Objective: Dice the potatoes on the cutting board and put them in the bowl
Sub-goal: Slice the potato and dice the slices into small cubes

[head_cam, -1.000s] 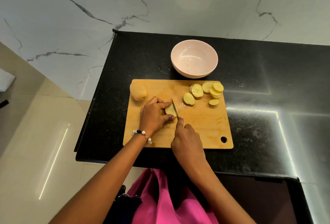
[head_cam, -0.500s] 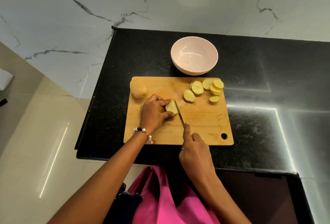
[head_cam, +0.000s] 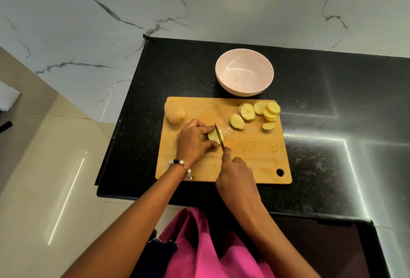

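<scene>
Left hand [head_cam: 193, 142] pins potato piece [head_cam: 213, 135] mid-board [head_cam: 255, 155]; right hand [head_cam: 236, 178] holds knife [head_cam: 219, 136] on it. Slices [head_cam: 257, 113] at 2 o'clock, whole potato [head_cam: 175, 111] at 10, bowl [head_cam: 244, 72] at 12.

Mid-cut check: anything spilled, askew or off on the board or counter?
Nothing stands out. The cutting board lies flat on the counter, potato slices stay on it, the bowl stands upright and empty. The left hand steadies the potato piece; the right hand holds the knife.
</scene>
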A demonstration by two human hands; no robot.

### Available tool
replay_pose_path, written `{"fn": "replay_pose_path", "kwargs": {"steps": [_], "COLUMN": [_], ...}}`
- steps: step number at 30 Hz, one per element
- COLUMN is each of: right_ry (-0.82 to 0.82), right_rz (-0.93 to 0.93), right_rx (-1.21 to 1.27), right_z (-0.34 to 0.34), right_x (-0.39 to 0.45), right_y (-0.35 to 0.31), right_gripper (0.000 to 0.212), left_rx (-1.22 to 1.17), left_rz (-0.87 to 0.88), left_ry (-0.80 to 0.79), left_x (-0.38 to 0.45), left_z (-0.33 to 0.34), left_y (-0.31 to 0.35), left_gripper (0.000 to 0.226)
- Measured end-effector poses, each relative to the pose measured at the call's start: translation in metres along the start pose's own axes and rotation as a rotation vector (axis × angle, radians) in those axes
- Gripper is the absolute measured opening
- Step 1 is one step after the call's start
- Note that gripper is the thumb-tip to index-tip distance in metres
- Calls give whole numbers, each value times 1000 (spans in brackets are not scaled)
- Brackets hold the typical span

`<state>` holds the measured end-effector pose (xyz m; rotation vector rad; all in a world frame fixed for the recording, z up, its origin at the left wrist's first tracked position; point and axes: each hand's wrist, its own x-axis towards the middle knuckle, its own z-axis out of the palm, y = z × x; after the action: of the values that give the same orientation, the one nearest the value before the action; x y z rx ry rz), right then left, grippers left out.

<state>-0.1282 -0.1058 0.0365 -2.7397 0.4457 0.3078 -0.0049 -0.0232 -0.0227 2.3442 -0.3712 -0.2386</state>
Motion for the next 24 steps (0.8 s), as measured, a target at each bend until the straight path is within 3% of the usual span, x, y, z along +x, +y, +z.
{"fn": "replay_pose_path", "kwargs": {"steps": [6, 14, 24], "right_ry": [27, -63, -52], "right_rz": [-4, 30, 24], "right_rx": [-44, 7, 29], "right_z": [6, 18, 0], "right_x": [5, -38, -11], "right_y": [-13, 3, -2], "right_gripper": [58, 70, 66], "left_rx": [-11, -18, -61], "left_rz": [9, -10, -12], "left_ry": [13, 26, -39], "left_x": [0, -1, -4], "left_z": [-1, -1, -8], "left_y": [1, 2, 1], "left_gripper": [55, 56, 61]}}
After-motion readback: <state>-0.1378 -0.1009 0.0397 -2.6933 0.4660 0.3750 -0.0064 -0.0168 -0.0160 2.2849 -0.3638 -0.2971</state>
